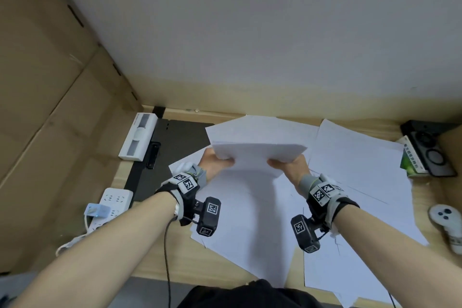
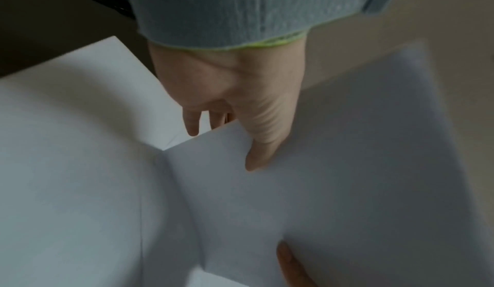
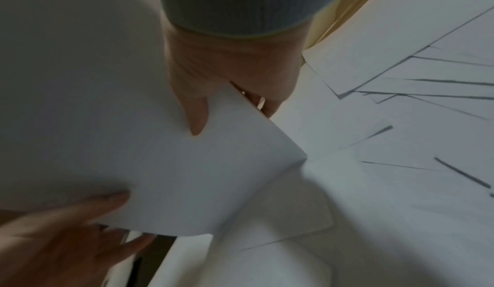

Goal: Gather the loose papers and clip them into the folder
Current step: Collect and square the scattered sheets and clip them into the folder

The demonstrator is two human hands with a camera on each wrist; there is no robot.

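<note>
Both hands, left hand (image 1: 215, 160) and right hand (image 1: 287, 165), pinch the stack of papers (image 1: 257, 142) by its near edge, likely to square it. More loose sheets (image 1: 355, 157) cover the surface (image 1: 200, 260); the black folder (image 1: 180, 137) waits at left.

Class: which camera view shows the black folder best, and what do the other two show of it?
The head view. The black folder lies open on the desk left of the papers, its clip visible. The left wrist view shows only a dark corner of it behind the sleeve; the right wrist view, only a dark sliver below the held sheets.

Two hands (image 1: 217, 161), one folder (image 1: 175, 152), one power strip (image 1: 113, 204)
</note>
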